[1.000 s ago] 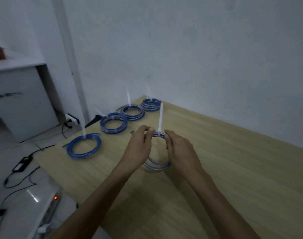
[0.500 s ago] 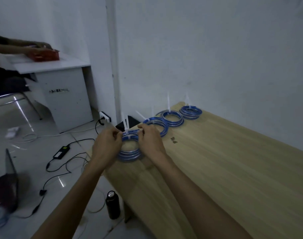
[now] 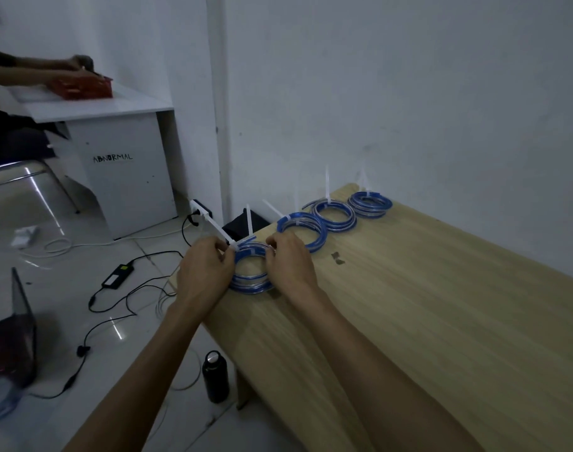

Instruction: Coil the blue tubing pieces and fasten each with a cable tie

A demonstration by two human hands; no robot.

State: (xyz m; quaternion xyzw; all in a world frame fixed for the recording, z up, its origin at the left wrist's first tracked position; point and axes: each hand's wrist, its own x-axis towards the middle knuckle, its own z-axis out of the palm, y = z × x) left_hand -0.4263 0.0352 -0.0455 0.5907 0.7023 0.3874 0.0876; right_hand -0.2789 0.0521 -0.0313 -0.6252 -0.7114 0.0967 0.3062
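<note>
Both hands hold a blue tubing coil at the wooden table's left end. It lies on top of another tied coil, which is mostly hidden. My left hand pinches the coil's left side at its white cable tie, whose tail slants up to the left. My right hand grips the coil's right side. A second tie tail stands upright just behind. Three tied coils lie in a row beyond: the nearest, the middle and the farthest.
A small dark scrap lies on the table right of my hands. On the floor to the left are a black bottle, cables and a power adapter. Another person works at a white desk with a red tray.
Both hands carried the tied coil from the table's middle to its left end and lowered it onto the nearest coil. My view turned left.
</note>
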